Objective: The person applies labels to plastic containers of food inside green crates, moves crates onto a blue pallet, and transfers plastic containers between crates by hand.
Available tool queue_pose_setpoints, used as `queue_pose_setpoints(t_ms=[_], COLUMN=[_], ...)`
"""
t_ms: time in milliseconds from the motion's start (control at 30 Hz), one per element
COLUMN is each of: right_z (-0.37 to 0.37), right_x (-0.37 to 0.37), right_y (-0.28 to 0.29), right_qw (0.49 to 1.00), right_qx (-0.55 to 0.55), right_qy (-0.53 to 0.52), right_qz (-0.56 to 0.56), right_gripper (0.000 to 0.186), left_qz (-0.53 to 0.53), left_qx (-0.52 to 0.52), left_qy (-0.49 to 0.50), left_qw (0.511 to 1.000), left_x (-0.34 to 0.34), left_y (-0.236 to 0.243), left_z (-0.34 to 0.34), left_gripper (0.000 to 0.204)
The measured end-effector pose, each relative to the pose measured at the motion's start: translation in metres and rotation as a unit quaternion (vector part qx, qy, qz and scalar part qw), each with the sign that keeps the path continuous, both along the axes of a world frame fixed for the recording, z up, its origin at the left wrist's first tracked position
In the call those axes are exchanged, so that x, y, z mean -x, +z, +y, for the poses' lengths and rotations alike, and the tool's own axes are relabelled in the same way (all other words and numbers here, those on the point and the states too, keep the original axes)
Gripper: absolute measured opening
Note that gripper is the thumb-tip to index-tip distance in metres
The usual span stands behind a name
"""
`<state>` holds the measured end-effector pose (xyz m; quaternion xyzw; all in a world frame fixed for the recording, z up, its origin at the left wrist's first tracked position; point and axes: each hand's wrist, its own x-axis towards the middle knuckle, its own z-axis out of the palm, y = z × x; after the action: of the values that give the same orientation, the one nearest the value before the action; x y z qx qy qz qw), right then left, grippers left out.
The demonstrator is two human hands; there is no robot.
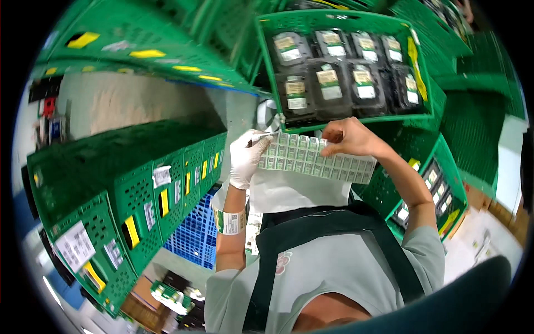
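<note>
A sheet of small printed labels (303, 155) is stretched between my hands in front of my chest. My left hand (245, 158), in a white glove, is closed on the sheet's left end. A thin, pen-like object (261, 135) shows at its fingertips. My bare right hand (356, 139) pinches at the sheet's upper edge, right of the middle; whether a single label is between the fingers is hidden. White paper (297, 190) hangs below the sheet. A larger label (230, 222) is stuck around my left forearm.
Just beyond my hands stands a green crate (347, 119) with several black packs (328, 83) in it. Another green crate (456, 183) holds packs at the right. Stacked green crates (146, 200) line the left, near a blue pallet (192, 236). A white roll (267, 114) lies beyond my left hand.
</note>
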<state>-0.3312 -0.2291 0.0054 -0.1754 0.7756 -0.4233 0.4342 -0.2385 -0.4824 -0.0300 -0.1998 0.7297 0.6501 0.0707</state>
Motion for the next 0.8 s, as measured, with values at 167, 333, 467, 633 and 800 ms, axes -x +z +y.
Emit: queue_pose_setpoints(t_ms=[167,333,467,633,800], right_z=[0.061,0.111,0.162,0.217,0.285], right_x=[-0.051,-0.089,-0.106,-0.133,-0.177], right_y=[0.005,0.039,0.056,0.059,0.045], right_qw=[0.989,0.981,0.986,0.974,0.942], right_qx=[-0.006,-0.066,-0.033,0.024,0.053], right_qy=[-0.102,-0.156,-0.130,-0.178,-0.196], right_qz=[0.109,0.091,0.103,0.141,0.267], right_gripper=[0.020,0.028,0.036,0.042,0.025], left_qz=[-0.043,-0.018,0.009,0.008,0.076], left_qx=[-0.232,-0.129,-0.160,-0.158,0.011], left_qy=[-0.070,-0.150,-0.170,-0.264,-0.322], left_qw=[0.969,0.980,0.972,0.952,0.944], left_x=[0.022,0.016,0.004,-0.014,-0.049], left_y=[0.024,0.021,0.031,0.045,0.064], left_z=[0.058,0.111,0.157,0.230,0.318], left_gripper=[0.015,0.014,0.013,0.014,0.013])
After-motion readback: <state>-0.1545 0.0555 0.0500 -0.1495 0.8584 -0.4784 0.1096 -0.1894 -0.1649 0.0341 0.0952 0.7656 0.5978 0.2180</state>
